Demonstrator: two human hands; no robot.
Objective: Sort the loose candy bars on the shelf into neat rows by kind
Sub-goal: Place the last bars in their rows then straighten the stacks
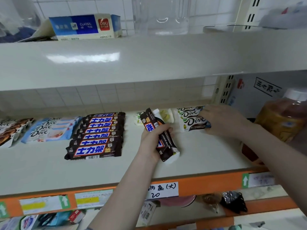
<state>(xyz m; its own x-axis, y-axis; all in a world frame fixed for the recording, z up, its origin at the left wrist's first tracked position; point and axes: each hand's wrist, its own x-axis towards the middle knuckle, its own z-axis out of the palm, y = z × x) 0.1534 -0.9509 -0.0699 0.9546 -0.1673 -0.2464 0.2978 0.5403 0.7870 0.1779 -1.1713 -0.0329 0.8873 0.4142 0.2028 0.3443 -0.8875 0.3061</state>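
On the pale shelf point(116, 170) lies a neat row of several dark Snickers bars point(98, 135). Left of it sit light blue Dove bars point(49, 130) and brown-and-white Dove bars point(10, 131). My left hand point(152, 143) grips a bunch of bars point(164, 140), dark Snickers and a white one, held upright above the shelf. My right hand point(222, 120) holds the right end of a stack of white-and-dark Dove bars point(191, 119) at the back of the shelf. White bars with yellow-green print point(166, 116) lie behind the left hand.
A large amber bottle with a white cap point(282, 118) stands at the right end of the shelf. The upper shelf point(149, 58) overhangs, carrying a blue box point(84, 26) and clear containers point(162, 15). Orange price strips point(207, 183) edge the front; more goods lie below.
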